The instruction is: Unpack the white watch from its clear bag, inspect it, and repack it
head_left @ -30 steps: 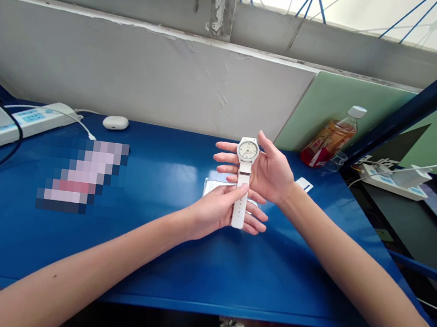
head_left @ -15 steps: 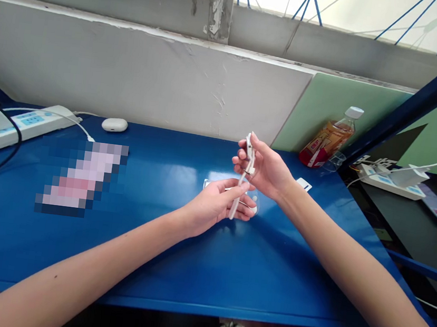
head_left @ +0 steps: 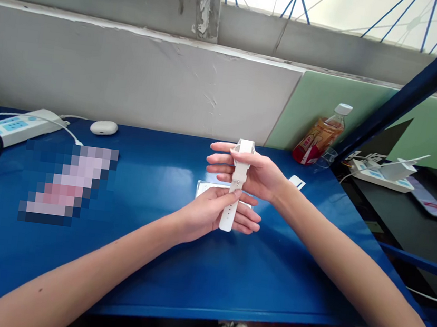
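A white watch strap (head_left: pixel 240 172) with a row of small holes hangs lengthwise between my hands, its broad side facing me. My right hand (head_left: pixel 259 175) pinches its thicker upper end between thumb and fingers. Lower down, my left hand (head_left: pixel 213 208) has its thumb on the holed part, with the fingers passing behind. Just beyond my left hand, a flat white item in a clear case (head_left: pixel 204 187) rests on the blue table (head_left: pixel 143 260), partly hidden by that hand.
A drink bottle (head_left: pixel 319 136) leans at the back right, near a small white card (head_left: pixel 297 182). At the left lie a white earbud case (head_left: pixel 104 127), a power strip (head_left: pixel 11 127) and a blurred-out pinkish object (head_left: pixel 68 182). Another power strip (head_left: pixel 384 176) sits beyond the blue post (head_left: pixel 405 96).
Both hands have turned the strap from edge-on to broad side toward me. My right hand's fingers have spread out to the left behind it. The view has shifted slightly right.
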A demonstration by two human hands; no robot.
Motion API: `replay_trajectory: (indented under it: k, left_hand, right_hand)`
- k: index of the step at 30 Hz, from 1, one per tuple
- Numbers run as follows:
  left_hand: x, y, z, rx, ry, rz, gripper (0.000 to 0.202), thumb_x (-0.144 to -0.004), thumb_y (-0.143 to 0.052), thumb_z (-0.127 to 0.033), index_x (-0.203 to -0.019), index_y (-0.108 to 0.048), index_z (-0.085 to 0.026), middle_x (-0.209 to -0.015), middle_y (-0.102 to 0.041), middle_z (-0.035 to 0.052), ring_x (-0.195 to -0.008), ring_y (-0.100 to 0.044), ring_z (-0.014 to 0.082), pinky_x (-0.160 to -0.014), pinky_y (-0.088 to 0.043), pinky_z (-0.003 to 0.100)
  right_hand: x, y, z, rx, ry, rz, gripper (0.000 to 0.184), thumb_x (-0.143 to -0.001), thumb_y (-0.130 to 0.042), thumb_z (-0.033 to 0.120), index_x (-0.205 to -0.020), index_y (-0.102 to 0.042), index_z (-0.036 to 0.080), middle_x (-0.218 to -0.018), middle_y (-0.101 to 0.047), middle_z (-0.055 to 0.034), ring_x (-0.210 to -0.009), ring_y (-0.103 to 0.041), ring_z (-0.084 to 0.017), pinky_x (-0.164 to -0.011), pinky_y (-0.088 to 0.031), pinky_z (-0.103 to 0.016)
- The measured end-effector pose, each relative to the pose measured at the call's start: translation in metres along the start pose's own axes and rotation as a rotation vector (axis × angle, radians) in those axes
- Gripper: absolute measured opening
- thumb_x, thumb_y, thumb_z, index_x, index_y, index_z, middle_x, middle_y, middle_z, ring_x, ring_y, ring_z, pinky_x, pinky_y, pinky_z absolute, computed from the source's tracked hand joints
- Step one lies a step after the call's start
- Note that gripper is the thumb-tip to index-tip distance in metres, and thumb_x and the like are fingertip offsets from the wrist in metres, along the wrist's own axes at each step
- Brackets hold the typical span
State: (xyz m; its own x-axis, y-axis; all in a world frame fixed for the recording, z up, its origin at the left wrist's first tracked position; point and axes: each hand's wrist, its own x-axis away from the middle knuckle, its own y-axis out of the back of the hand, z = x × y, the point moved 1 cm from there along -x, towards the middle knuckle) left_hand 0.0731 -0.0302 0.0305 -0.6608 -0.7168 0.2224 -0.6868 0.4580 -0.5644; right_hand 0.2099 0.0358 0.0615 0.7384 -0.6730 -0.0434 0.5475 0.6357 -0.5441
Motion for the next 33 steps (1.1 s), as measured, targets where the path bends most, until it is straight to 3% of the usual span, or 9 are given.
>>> replay_trajectory:
  k: [7, 16, 20, 26, 33]
  left_hand:
    - [0.001, -0.001, 0.001, -0.033, 0.041, 0.079, 0.031, -0.094, -0.068, -0.035, -0.106, -0.07, -0.007, -0.095, -0.076, 0.0166, -0.086, -0.076, 0.0245, -0.083, -0.059, 0.036]
    - [0.001, -0.002, 0.001, 0.016, 0.01, 0.067, 0.024, -0.1, -0.057, -0.025, -0.116, -0.062, -0.008, -0.096, -0.077, 0.0177, -0.084, -0.076, 0.0239, -0.081, -0.057, 0.037]
    - [0.002, 0.0, 0.001, -0.007, 0.01, 0.076, 0.024, -0.102, -0.053, -0.024, -0.117, -0.063, -0.008, -0.096, -0.077, 0.0177, -0.086, -0.076, 0.024, -0.081, -0.058, 0.036]
    - [0.001, 0.002, 0.002, 0.012, 0.012, 0.078, 0.024, -0.098, -0.061, -0.025, -0.109, -0.07, -0.006, -0.103, -0.076, 0.0197, -0.089, -0.076, 0.0243, -0.086, -0.057, 0.037]
    - [0.0, 0.003, 0.003, 0.03, 0.013, 0.042, 0.023, -0.095, -0.065, -0.023, -0.106, -0.072, -0.005, -0.111, -0.074, 0.0223, -0.1, -0.074, 0.0289, -0.091, -0.056, 0.041]
  right_hand:
    - [-0.002, 0.01, -0.005, -0.027, -0.034, 0.014, 0.028, -0.093, -0.054, 0.007, -0.117, -0.069, 0.011, -0.108, -0.077, -0.008, -0.094, -0.075, -0.019, -0.074, -0.063, -0.024]
    - [-0.004, 0.018, -0.006, -0.024, -0.089, -0.052, 0.028, -0.095, -0.047, 0.007, -0.111, -0.07, 0.01, -0.105, -0.078, -0.0091, -0.091, -0.076, -0.02, -0.074, -0.063, -0.025]
    - [-0.005, 0.017, -0.005, -0.034, -0.091, -0.09, 0.036, -0.104, -0.038, 0.023, -0.105, -0.071, 0.011, -0.099, -0.079, -0.0099, -0.087, -0.076, -0.02, -0.07, -0.063, -0.026]
    - [-0.005, 0.01, 0.0, -0.106, -0.143, -0.113, 0.074, -0.105, -0.014, 0.054, -0.109, -0.069, 0.004, -0.105, -0.076, -0.0211, -0.095, -0.075, -0.025, -0.083, -0.061, -0.036]
    - [-0.002, 0.008, 0.005, -0.195, -0.12, -0.069, 0.089, -0.1, -0.005, 0.063, -0.12, -0.062, -0.002, -0.117, -0.072, -0.024, -0.108, -0.071, -0.029, -0.093, -0.057, -0.039]
